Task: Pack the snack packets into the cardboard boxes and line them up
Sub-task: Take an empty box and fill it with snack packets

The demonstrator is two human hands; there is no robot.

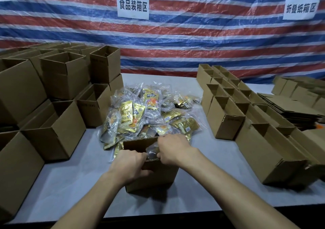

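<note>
From the head view, we see an open box (158, 177) low in the middle of the frame. Our left hand (130, 165) curls its fingers over the near rim and grips it. Our right hand (171, 147) dips inside, fingers bent by a clear packet (151, 151); we cannot tell if they hold it. The packet pile (149, 112) lies just behind the box.

A: What is the person wearing?
B: Both arms are bare as far as they show. The left hand (130, 163) is uncovered, and so is the left forearm (91, 198), down to 7 o'clock.
A: And the other side?
B: The same: right hand (171, 147) bare, right forearm (228, 184) uncovered out to 5 o'clock. Higher up, I cannot tell.
</note>
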